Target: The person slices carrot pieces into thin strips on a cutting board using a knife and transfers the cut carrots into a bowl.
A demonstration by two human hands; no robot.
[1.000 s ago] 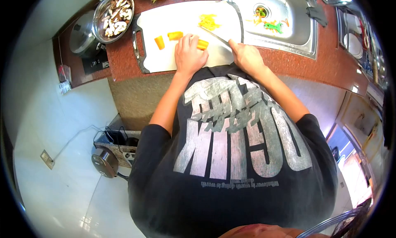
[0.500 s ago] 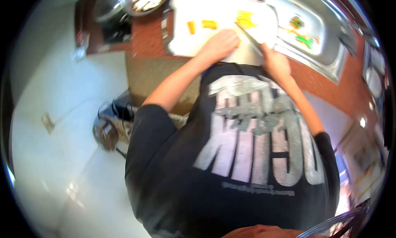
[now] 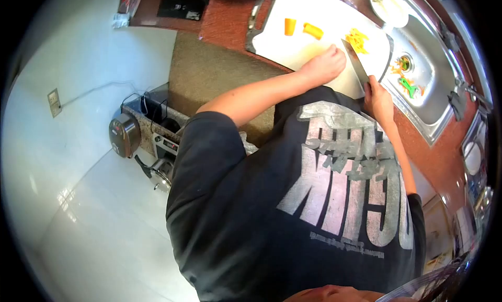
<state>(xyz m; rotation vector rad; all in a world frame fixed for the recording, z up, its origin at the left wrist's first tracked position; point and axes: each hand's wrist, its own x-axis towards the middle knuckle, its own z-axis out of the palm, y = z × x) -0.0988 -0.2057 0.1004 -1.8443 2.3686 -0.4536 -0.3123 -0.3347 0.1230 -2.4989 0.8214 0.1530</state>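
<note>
My right hand [image 3: 379,100] is closed round the handle of a kitchen knife [image 3: 356,64], whose blade lies across the white cutting board [image 3: 319,6]. Left of the blade, my left hand [image 3: 325,65] is closed on the board with fingers curled; whatever they hold is hidden. Beyond the knife tip sits a pile of thin orange-yellow carrot strips [image 3: 357,41]. Two thicker pieces rest farther left, a carrot chunk [image 3: 289,26] and another carrot chunk [image 3: 312,31] with a cut edge.
To the right is a steel sink [image 3: 429,113] with a green-handled peeler [image 3: 407,87] and orange scraps near the drain. A white bowl [image 3: 389,8] stands at the sink's far corner. On the floor at left are a dark round appliance [image 3: 124,135] and a metal pot [image 3: 161,174].
My view has turned, so the board, sink and hands appear farther right. The bowl of pale slices has left the view. Both hands stay at the board, the knife still in my right.
</note>
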